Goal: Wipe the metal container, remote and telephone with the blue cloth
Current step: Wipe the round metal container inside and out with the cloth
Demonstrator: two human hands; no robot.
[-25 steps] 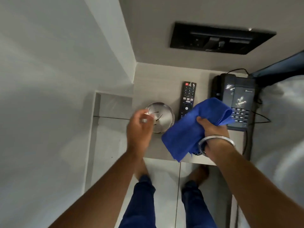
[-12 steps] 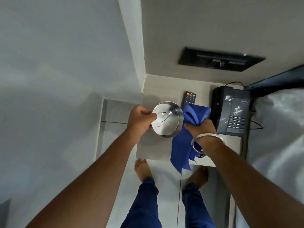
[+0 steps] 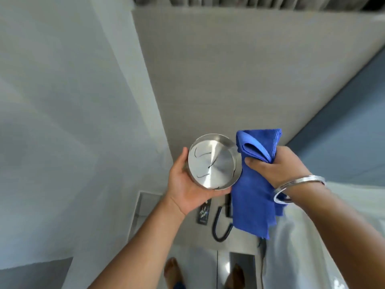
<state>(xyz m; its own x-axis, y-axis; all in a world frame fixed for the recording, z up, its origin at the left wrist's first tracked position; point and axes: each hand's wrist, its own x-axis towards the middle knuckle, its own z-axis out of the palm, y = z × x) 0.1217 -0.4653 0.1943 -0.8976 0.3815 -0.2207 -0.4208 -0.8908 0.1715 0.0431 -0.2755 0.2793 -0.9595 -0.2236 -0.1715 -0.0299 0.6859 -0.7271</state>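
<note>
My left hand [image 3: 185,184] holds the round metal container [image 3: 213,160] up in the air, fingers cupped under its side, its shiny lid facing me. My right hand [image 3: 277,165] grips the bunched blue cloth [image 3: 253,201], which hangs down right beside the container and touches its right edge. Far below on the bedside table [image 3: 187,230], a part of the black remote [image 3: 204,213] shows under my left wrist. The telephone's coiled cord [image 3: 218,228] and a sliver of its handset show beside the cloth; the rest of the telephone is hidden.
A grey wall [image 3: 62,101] stands on the left and a beige panel [image 3: 229,80] behind the table. White bedding [image 3: 312,247] lies on the right. My bare feet [image 3: 174,272] stand on the tiled floor below.
My left hand has lifted the container off the table and up toward my face. My right hand rose with the cloth beside it. The view tilted upward.
</note>
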